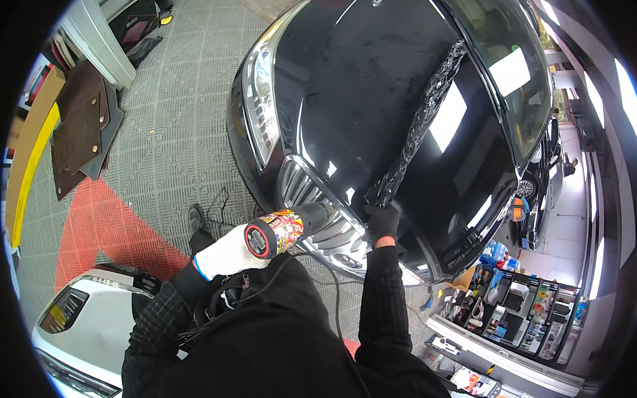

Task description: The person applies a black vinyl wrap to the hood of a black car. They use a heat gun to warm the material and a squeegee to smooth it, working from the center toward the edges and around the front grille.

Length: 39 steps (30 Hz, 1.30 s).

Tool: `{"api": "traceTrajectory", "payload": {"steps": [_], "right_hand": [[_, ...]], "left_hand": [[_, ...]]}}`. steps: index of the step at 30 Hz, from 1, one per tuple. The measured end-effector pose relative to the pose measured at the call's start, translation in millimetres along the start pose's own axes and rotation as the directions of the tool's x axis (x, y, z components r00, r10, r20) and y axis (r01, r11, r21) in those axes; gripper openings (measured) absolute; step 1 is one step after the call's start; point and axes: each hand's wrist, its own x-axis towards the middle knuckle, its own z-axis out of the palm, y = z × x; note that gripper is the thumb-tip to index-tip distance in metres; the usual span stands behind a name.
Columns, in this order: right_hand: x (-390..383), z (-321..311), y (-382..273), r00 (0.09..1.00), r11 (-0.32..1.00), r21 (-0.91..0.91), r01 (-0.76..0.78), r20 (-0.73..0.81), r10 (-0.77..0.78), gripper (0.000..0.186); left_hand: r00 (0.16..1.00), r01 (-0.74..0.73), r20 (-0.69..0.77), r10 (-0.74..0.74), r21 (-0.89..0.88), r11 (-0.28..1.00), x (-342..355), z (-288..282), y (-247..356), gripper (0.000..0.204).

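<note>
A black car (350,95) stands before me, its hood covered by a glossy dark surface. My left hand (229,253), in a white knit glove, is closed round a heat gun (282,229) with a colourful patterned body. Its dark nozzle points right, toward the chrome grille (305,184). At the front edge of the hood, my right hand (383,222) wears a black glove and is closed at the near end of a crumpled strip of black film (427,111). That strip runs up the hood toward the windshield. The black fingertips blend into the film.
A power cord (337,298) hangs past my body. At lower left stands a white car (93,317). Brown floor mats (82,131) lie at far left. An organizer tray of supplies (521,315) sits at right, and another dark car (533,185) stands beyond.
</note>
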Motion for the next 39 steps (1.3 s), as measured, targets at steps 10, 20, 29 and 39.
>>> {"api": "traceTrajectory", "payload": {"steps": [10, 20, 29, 39], "right_hand": [[26.7, -11.0, 38.5, 0.978, 0.93, 0.366, -0.033, 0.205, -0.046, 0.037], [16.0, -25.3, 20.7, 0.928, 0.933, 0.356, -0.055, 0.363, -0.083, 0.036], [0.0, -36.1, 16.1, 0.921, 0.979, 0.205, -0.006, 0.382, -0.074, 0.038], [8.5, -32.2, 43.1, 0.928, 0.988, 0.121, 0.099, 0.347, -0.135, 0.035]], "left_hand": [[0.999, 0.028, 0.033, -0.026, -0.065, 0.998, -6.8, -3.7, -5.2, 0.054], [0.998, -0.002, 0.056, 0.004, -0.037, 0.999, -9.7, -3.9, -12.8, 0.056], [0.999, -0.012, 0.036, 0.013, -0.015, 1.0, -12.1, -5.8, -4.8, 0.043], [0.998, 0.059, 0.033, -0.059, 0.005, 0.998, -14.4, -10.8, -8.2, 0.045]]}}
